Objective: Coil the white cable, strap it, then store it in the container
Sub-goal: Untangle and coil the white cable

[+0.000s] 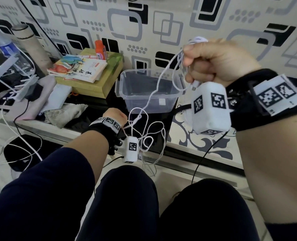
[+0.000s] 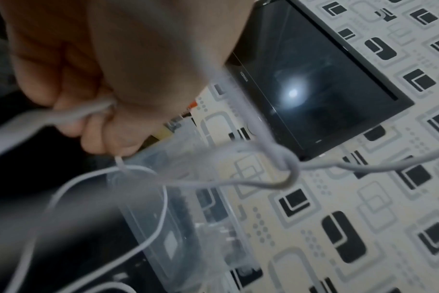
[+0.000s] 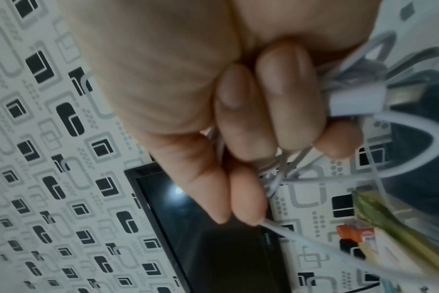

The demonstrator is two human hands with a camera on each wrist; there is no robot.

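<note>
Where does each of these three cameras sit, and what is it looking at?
Head: worn on the head, looking down over both forearms, knees, the white cable and clear container.
Left wrist: on the left wrist, looking along the left hand gripping cable.
Right wrist: on the right wrist, looking along the right hand, fingers curled round cable loops.
Shared: both wrist views show a black screen on patterned wallpaper.

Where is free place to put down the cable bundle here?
Inside the clear container, whose floor looks bare, though the white cable hangs across its mouth. Also the patterned floor strip right of it. Crowded: left side, with books, green box, cloths. Right hand and left hand both hold cable.
</note>
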